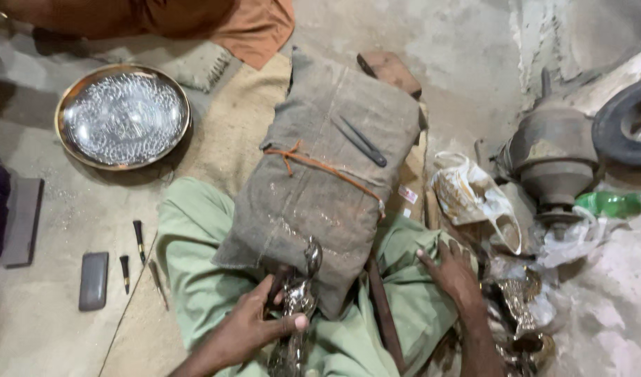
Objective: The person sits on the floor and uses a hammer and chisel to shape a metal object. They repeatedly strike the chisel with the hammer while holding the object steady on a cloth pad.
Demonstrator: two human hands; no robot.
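Left hand point(254, 328) clasps metal piece point(299, 300); right hand point(451, 272) splayed.

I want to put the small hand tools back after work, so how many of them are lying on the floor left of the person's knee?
3: a dark punch with a pale tip, a shorter dark punch beside the grey phone, and a thin rod by the green trouser leg. More may be hidden.

One round metal tray point(123, 116), one burlap cushion point(331, 171), one green bottle point(608, 204), one tyre point(624, 126), two hands, left point(249, 328) and right point(451, 271)
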